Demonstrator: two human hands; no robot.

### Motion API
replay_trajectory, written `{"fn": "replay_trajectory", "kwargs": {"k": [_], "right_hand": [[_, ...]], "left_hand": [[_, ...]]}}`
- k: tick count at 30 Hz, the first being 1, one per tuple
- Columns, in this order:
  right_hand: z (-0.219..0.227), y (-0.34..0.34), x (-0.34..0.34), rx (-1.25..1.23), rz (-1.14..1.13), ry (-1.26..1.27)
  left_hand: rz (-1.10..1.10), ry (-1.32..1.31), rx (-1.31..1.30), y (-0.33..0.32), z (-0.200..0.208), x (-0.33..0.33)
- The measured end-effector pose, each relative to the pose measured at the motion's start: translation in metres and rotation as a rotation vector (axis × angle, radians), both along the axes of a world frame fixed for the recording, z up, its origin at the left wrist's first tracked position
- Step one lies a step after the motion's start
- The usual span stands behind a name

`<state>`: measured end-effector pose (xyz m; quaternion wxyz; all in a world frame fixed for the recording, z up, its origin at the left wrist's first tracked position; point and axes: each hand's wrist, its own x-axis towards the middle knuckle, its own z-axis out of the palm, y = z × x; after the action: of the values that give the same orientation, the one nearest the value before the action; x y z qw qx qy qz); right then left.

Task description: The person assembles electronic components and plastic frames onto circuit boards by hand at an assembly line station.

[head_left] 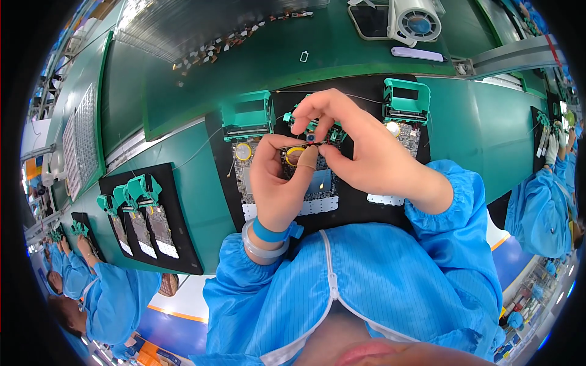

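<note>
My left hand (278, 183) and my right hand (372, 152) meet over the middle circuit board (320, 192). Thumb and forefinger of the left hand pinch a small dark strip-like part, and a tiny square piece with a blue centre (311, 138) shows beside it. The right thumb and a fingertip close on the same spot; what exactly they grip is too small to tell. Behind the fingers a green plastic frame (332, 131) is partly hidden. Similar boards with green frames stand on either side, the left frame (247, 116) and the right frame (407, 100).
Under the boards lies a black mat (360, 213) on the green bench. Another black mat (183, 244) with several boards is at left. Loose small parts (226, 46), a white fan (415, 21) and a lilac stick-shaped tool (418, 54) lie beyond. Co-workers sit on both sides.
</note>
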<state>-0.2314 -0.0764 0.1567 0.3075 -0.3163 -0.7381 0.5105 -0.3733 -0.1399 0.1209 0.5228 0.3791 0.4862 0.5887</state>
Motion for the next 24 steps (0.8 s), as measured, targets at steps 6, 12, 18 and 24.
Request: {"fn": "replay_trajectory", "kwargs": {"k": [6, 12, 18, 24], "right_hand": [[0.001, 0.006, 0.004, -0.069, 0.03, 0.067], [0.01, 0.02, 0.011, 0.097, -0.125, 0.206], [0.025, 0.043, -0.007, 0.268, -0.122, -0.095], [-0.01, 0.111, -0.084, 0.728, -0.026, -0.342]], "left_hand": [[0.034, 0.063, 0.043, 0.0, 0.003, 0.002], [-0.09, 0.006, -0.107, 0.005, -0.003, -0.004], [0.307, 0.724, 0.34, 0.01, 0.004, -0.008], [-0.001, 0.407, 0.236, 0.002, -0.003, 0.005]]}}
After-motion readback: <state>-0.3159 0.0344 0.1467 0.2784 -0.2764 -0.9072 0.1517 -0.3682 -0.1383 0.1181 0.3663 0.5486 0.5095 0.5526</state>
